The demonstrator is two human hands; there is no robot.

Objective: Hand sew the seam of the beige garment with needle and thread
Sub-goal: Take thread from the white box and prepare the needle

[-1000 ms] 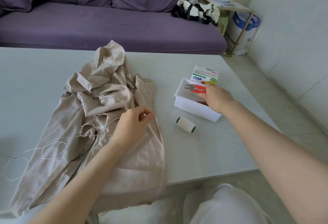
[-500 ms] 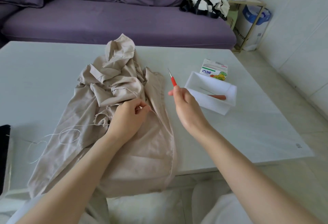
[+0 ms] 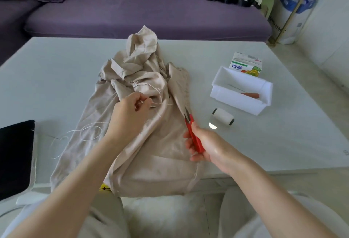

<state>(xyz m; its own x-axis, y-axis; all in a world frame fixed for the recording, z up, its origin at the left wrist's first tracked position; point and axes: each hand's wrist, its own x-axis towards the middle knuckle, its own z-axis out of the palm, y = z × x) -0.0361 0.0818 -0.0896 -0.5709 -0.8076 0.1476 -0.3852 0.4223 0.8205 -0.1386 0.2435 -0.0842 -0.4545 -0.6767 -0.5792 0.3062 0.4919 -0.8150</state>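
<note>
Soft, even daylight, faint shadows, slight overall blur, and wide-angle bending at the edges.

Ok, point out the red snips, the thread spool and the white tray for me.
red snips (image 3: 194, 137), head view, on the red handle.
thread spool (image 3: 223, 118), head view, on its white wound middle.
white tray (image 3: 233, 100), head view, on the near outer wall.

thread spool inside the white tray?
No: the thread spool lies on its side on the table, outside the white tray and nearer the person.
</note>
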